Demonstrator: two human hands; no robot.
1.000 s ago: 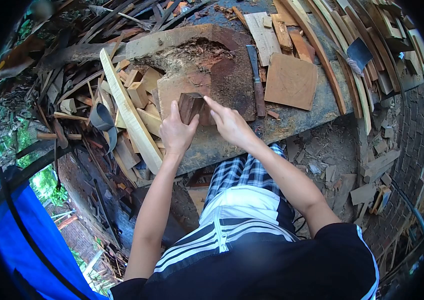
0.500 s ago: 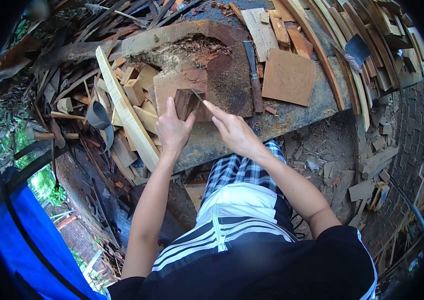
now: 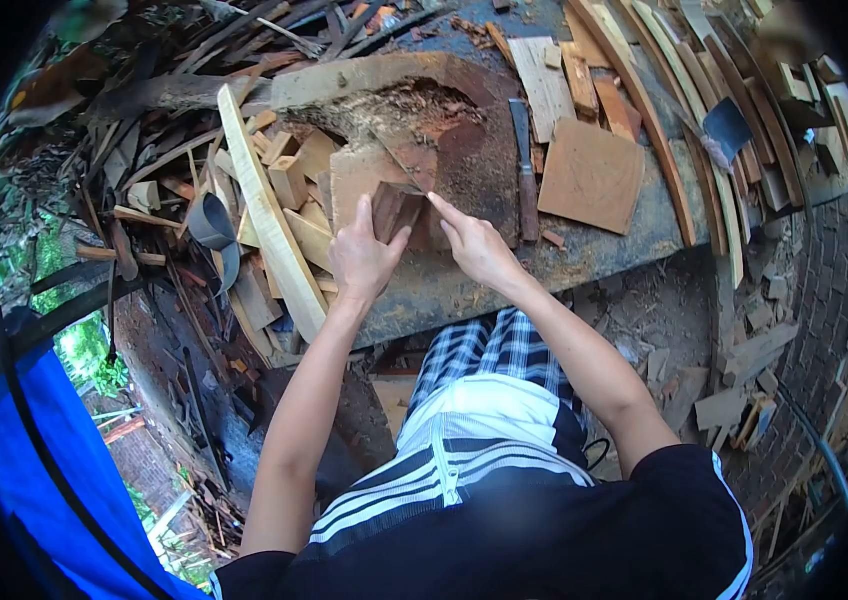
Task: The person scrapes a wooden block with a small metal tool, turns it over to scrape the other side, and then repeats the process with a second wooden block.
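Observation:
My left hand (image 3: 362, 262) grips a dark brown wooden block (image 3: 393, 207), thumb on the near side and fingers along its left. In my right hand (image 3: 479, 252) is a thin, dark, straight tool (image 3: 399, 160), pinched with the index finger stretched along it. It slants up and left from my fingertip across the block's top edge; its handle is hidden in my palm. Both hands work over a thick wooden slab (image 3: 356, 172) with a rough hollow. Right of the slab lies a chisel (image 3: 527, 185) with a long blade and a brown handle.
A square board (image 3: 592, 177) lies right of the chisel. On the left, a long pale strip of wood (image 3: 269, 215) leans over several wood offcuts (image 3: 289, 182). Long curved strips (image 3: 649, 110) line the bench's right side. The bench's front edge (image 3: 584, 268) runs before my legs.
The thin tool now reaches farther out beyond the block, away from me. Both hands and the bench appear slightly shifted to the right and down in view.

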